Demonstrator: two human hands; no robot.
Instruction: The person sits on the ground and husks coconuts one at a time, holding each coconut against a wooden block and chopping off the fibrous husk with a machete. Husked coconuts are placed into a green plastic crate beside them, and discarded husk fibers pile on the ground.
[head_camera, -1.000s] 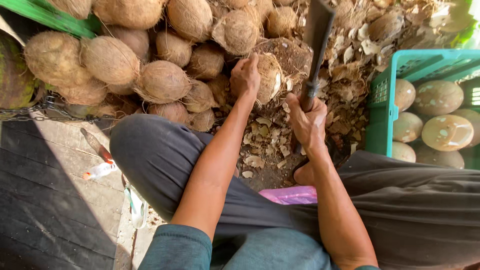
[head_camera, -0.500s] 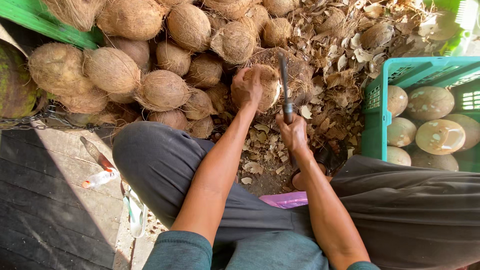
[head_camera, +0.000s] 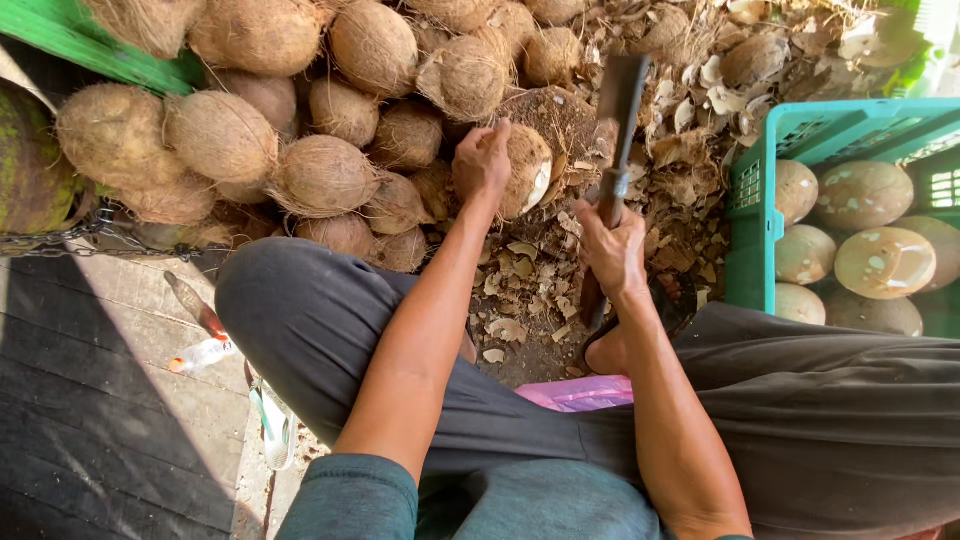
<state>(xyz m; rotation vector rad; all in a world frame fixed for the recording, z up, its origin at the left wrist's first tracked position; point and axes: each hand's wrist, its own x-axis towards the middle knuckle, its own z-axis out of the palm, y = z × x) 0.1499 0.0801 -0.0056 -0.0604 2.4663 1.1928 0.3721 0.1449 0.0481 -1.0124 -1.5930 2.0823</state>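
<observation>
My left hand (head_camera: 482, 160) grips a partly husked brown coconut (head_camera: 527, 170), holding it on a dark wooden block (head_camera: 560, 118). A patch of pale shell shows on the coconut's right side. My right hand (head_camera: 612, 248) is closed around the handle of a heavy cleaver (head_camera: 620, 105), whose dark blade is raised upright just to the right of the coconut. Both forearms reach out over my knees in grey trousers.
A heap of unhusked brown coconuts (head_camera: 320, 170) lies at the left and back. Husk chips (head_camera: 520, 290) cover the ground around the block. A teal plastic crate (head_camera: 752, 240) at the right holds several peeled pale coconuts. A plastic bottle (head_camera: 200, 355) lies on the paving.
The cleaver came down beside the coconut half a second ago and is now lifted again, blade up. My left hand has kept its hold on the coconut.
</observation>
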